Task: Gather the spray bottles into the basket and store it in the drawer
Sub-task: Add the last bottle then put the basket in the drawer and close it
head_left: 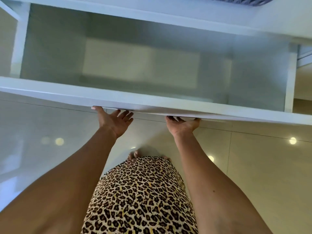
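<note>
White smooth drawer (152, 102) front; left hand (114, 121) fingers splayed, right hand (183, 124) fingers seemingly hooked under its edge.

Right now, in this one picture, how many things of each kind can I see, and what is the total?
Bare hands: 2, the left hand and the right hand, both at the drawer's front edge
Open white box-shaped drawer: 1
Leopard-print fabric garment: 1
Total: 4
</note>
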A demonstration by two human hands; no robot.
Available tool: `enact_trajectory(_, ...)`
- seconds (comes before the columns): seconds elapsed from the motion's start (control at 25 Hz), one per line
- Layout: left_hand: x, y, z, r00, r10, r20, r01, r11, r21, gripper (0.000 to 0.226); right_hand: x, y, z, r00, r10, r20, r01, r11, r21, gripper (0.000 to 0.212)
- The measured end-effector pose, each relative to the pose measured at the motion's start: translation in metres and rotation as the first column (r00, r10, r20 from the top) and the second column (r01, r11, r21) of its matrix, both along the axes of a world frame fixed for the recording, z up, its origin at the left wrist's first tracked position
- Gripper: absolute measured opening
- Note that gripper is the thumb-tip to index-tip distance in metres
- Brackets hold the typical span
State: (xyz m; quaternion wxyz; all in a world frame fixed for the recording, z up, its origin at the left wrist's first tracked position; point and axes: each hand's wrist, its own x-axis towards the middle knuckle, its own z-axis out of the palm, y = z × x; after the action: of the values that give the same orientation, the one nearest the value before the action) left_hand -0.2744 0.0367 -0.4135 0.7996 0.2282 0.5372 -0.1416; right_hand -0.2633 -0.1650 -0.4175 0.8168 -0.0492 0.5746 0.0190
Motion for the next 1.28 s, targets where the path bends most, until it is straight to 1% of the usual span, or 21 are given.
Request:
enact_trajectory(0.08, 0.000, 0.007, 0.017, 0.998, -0.052, -0.038, 0.055, 0.996, 0.072, 0.093, -0.003, 0.001, 0.017, 0.996, 0.047, -0.070, -0.049, 0.998, -0.031, 0.077)
enact_trajectory(0.12, -0.002, 0.007, 0.032, 0.990, -0.124, -0.071, 0.133, 0.982, 0.137, 0.087, -0.008, 0.005, 0.031, 0.987, 0.115, -0.114, -0.123, 0.990, -0.067, 0.076)
enact_trajectory(0.16, -0.006, 0.003, 0.050, 0.962, -0.250, -0.112, 0.271, 0.931, 0.245, 0.078, -0.016, 0.012, 0.048, 0.963, 0.224, -0.152, -0.243, 0.963, -0.116, 0.071)
enact_trajectory(0.2, -0.014, -0.004, 0.073, 0.895, -0.410, -0.177, 0.446, 0.803, 0.395, 0.065, -0.027, 0.021, 0.069, 0.909, 0.372, -0.189, -0.405, 0.897, -0.180, 0.062)
enact_trajectory(0.24, -0.026, -0.013, 0.096, 0.797, -0.546, -0.258, 0.580, 0.573, 0.579, 0.048, -0.040, 0.030, 0.090, 0.820, 0.521, -0.237, -0.571, 0.772, -0.281, 0.048)
enact_trajectory(0.28, -0.041, -0.021, 0.117, 0.704, -0.637, -0.315, 0.592, 0.280, 0.756, 0.031, -0.054, 0.039, 0.112, 0.728, 0.622, -0.290, -0.679, 0.593, -0.432, 0.031)
enact_trajectory(0.32, -0.053, -0.030, 0.140, 0.637, -0.699, -0.326, 0.477, 0.026, 0.878, 0.019, -0.064, 0.046, 0.136, 0.659, 0.679, -0.324, -0.691, 0.378, -0.616, 0.016)
enact_trajectory(0.36, -0.062, -0.037, 0.159, 0.594, -0.738, -0.320, 0.327, -0.141, 0.934, 0.015, -0.073, 0.050, 0.157, 0.602, 0.713, -0.359, -0.618, 0.132, -0.775, 0.011)
enact_trajectory(0.4, -0.066, -0.043, 0.174, 0.571, -0.761, -0.309, 0.174, -0.255, 0.951, 0.020, -0.078, 0.052, 0.176, 0.556, 0.726, -0.405, -0.488, -0.109, -0.866, 0.011)
enact_trajectory(0.44, -0.064, -0.046, 0.183, 0.556, -0.778, -0.293, 0.035, -0.331, 0.943, 0.028, -0.076, 0.051, 0.191, 0.526, 0.713, -0.463, -0.327, -0.333, -0.884, 0.014)
enact_trajectory(0.48, -0.056, -0.049, 0.190, 0.542, -0.785, -0.301, -0.055, -0.390, 0.919, 0.035, -0.067, 0.047, 0.201, 0.516, 0.680, -0.521, -0.171, -0.515, -0.840, 0.018)
enact_trajectory(0.52, -0.044, -0.049, 0.195, 0.515, -0.783, -0.348, -0.087, -0.452, 0.888, 0.042, -0.053, 0.044, 0.206, 0.508, 0.629, -0.588, -0.061, -0.655, -0.753, 0.022)
enact_trajectory(0.56, -0.031, -0.047, 0.196, 0.470, -0.769, -0.433, -0.066, -0.520, 0.852, 0.051, -0.038, 0.041, 0.207, 0.474, 0.564, -0.676, -0.020, -0.761, -0.648, 0.028)
enact_trajectory(0.6, -0.018, -0.044, 0.195, 0.410, -0.744, -0.527, -0.016, -0.583, 0.812, 0.060, -0.024, 0.037, 0.206, 0.396, 0.498, -0.772, -0.023, -0.835, -0.550, 0.038)
enact_trajectory(0.68, 0.001, -0.032, 0.186, 0.264, -0.680, -0.684, 0.103, -0.685, 0.721, 0.075, -0.006, 0.030, 0.198, 0.165, 0.384, -0.908, -0.030, -0.919, -0.394, 0.061)
enact_trajectory(0.72, 0.005, -0.027, 0.180, 0.201, -0.644, -0.738, 0.135, -0.728, 0.672, 0.079, -0.002, 0.027, 0.192, 0.087, 0.333, -0.939, -0.020, -0.942, -0.336, 0.068)
enact_trajectory(0.76, 0.008, -0.024, 0.174, 0.161, -0.613, -0.773, 0.141, -0.761, 0.633, 0.081, -0.002, 0.025, 0.186, 0.060, 0.290, -0.955, 0.000, -0.957, -0.291, 0.071)
enact_trajectory(0.84, 0.008, -0.022, 0.169, 0.136, -0.589, -0.796, 0.128, -0.787, 0.604, 0.083, -0.003, 0.025, 0.182, 0.061, 0.239, -0.969, 0.018, -0.971, -0.238, 0.074)
enact_trajectory(0.96, 0.006, -0.022, 0.173, 0.114, -0.577, -0.808, 0.126, -0.799, 0.588, 0.083, -0.006, 0.029, 0.184, 0.038, 0.240, -0.970, -0.004, -0.971, -0.240, 0.078)
enact_trajectory(1.08, -0.002, -0.022, 0.180, 0.060, -0.588, -0.806, 0.161, -0.791, 0.590, 0.084, -0.016, 0.028, 0.185, -0.017, 0.242, -0.970, -0.019, -0.970, -0.241, 0.075)
enact_trajectory(1.28, -0.037, -0.017, 0.182, -0.017, -0.621, -0.783, 0.200, -0.770, 0.606, 0.083, -0.054, 0.031, 0.185, -0.026, 0.259, -0.966, -0.039, -0.966, -0.258, 0.077)
